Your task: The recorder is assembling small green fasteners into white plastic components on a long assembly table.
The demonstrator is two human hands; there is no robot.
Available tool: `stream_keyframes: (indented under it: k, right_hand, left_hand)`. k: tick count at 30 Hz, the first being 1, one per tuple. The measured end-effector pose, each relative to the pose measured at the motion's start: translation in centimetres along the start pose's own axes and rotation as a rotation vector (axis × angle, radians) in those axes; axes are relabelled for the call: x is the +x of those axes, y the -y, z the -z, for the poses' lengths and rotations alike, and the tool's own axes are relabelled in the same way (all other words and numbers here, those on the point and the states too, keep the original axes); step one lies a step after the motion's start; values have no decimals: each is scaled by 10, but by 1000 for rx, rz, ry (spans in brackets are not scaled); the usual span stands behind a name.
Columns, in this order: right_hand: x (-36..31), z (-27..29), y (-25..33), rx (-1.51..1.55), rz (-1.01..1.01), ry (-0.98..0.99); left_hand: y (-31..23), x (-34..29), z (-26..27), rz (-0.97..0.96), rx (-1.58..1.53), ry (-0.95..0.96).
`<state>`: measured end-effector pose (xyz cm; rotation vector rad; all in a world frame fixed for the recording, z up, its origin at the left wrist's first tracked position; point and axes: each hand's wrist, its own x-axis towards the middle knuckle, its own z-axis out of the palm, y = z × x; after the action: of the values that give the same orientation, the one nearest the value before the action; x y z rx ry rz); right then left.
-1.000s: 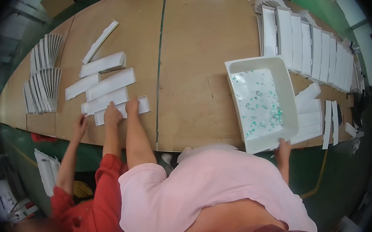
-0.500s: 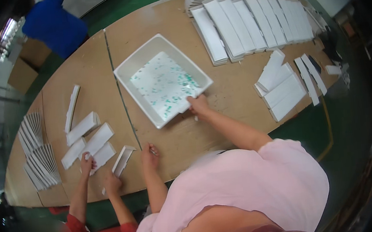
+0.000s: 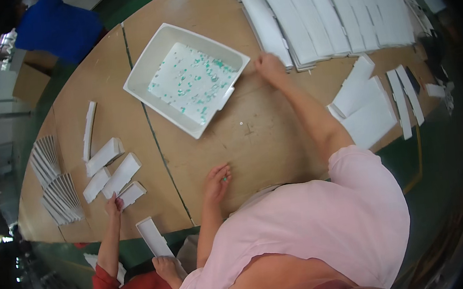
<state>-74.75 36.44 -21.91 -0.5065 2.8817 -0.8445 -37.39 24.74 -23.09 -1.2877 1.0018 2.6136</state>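
My left hand (image 3: 217, 183) is low over the table's near side, its fingers curled with a small green piece (image 3: 225, 178) showing at the fingertips. My right hand (image 3: 270, 67) is farther out, just past the right corner of a white plastic tub (image 3: 185, 124) and close to the nearest stack of white boxes (image 3: 268, 29). Its fingers look bent, but their tips are blurred and I cannot make out whether they hold anything. Many small green and pale pieces (image 3: 198, 83) lie scattered over the tub's floor.
At left a co-worker in a red sleeve (image 3: 105, 285) handles narrow white boxes (image 3: 123, 173); fanned white pieces (image 3: 61, 197) lie beyond. White flat boxes (image 3: 370, 109) and two strips (image 3: 405, 100) lie at right. A person in blue (image 3: 59, 30) is beyond the far edge.
My right hand has let go of the tub's near rim and moved up and right toward the stacks. The tub appears slightly farther off. The co-worker has drawn one box toward their body.
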Motion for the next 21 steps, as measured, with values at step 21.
stream_keyframes:
  k: [21]
  right_hand:
    - [10,-9,-65,-118,470,287]
  left_hand:
    - [-119,148,-21,-439,-411,-466]
